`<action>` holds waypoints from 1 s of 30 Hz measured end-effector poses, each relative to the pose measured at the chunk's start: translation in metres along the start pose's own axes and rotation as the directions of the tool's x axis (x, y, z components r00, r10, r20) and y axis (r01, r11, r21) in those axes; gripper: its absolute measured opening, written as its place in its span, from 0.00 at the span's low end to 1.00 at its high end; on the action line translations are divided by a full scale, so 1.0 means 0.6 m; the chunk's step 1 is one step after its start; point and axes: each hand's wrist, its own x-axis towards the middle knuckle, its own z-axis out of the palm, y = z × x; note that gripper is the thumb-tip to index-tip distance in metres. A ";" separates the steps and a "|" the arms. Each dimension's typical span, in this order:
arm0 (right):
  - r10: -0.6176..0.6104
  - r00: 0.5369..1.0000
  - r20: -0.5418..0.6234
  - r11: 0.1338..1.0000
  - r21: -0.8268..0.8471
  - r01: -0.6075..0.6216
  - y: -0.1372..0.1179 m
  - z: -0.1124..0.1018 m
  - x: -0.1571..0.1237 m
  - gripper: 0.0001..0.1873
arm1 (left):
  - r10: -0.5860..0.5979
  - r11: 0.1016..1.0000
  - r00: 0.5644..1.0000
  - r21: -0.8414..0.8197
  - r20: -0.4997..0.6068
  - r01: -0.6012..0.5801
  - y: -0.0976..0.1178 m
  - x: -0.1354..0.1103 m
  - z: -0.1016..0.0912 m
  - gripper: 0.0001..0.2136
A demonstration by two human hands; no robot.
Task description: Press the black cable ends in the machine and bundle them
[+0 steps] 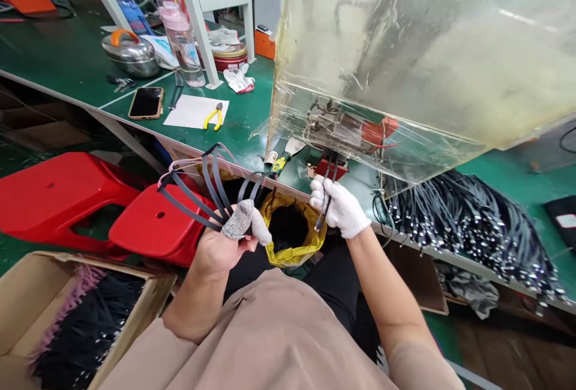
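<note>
My left hand (234, 234), with grey covers on some fingers, is closed around several flat black cables (216, 186). Their far ends fan out up and left, with thin pink wires among them. My right hand (339, 204), in a white glove, grips a pair of dark cables (324, 209) whose lower ends hang below the fingers. The upper part of that pair runs to a small red block (330, 168) at the bench edge, under the clear plastic sheet. Behind the film, a metal-and-red device (355, 129) shows only hazily.
A yellow-lined bin (297, 252) stands below the bench edge. A large pile of cables (468, 228) lies at right, some overhanging. Red stools (157, 222) and a cardboard box (153, 294) of cables are at left. Yellow pliers (213, 117), a phone (146, 103) and a bottle (184, 48) rest on the bench.
</note>
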 end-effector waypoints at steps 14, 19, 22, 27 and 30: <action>0.118 0.984 -0.135 0.981 0.167 -0.095 -0.052 0.043 0.042 0.10 | -0.063 0.997 0.997 -0.037 0.034 0.065 -0.012 -0.003 -0.014 0.23; 0.113 0.987 -0.110 0.985 0.142 -0.097 -0.058 0.031 0.048 0.09 | -0.036 0.998 0.997 -0.052 0.066 0.040 -0.016 -0.005 -0.019 0.22; 0.121 0.988 -0.100 0.982 0.157 -0.105 -0.058 0.031 0.047 0.08 | -0.027 0.997 0.996 -0.069 0.085 0.033 -0.022 -0.006 -0.025 0.21; 0.163 0.981 -0.101 0.969 0.203 -0.140 -0.063 0.034 0.050 0.09 | -0.029 0.996 0.993 -0.076 0.117 0.038 -0.032 -0.008 -0.036 0.21; 0.184 0.981 -0.056 0.964 0.206 -0.169 -0.067 0.030 0.046 0.10 | -0.095 0.993 0.991 -0.063 0.097 0.102 -0.034 -0.011 -0.036 0.23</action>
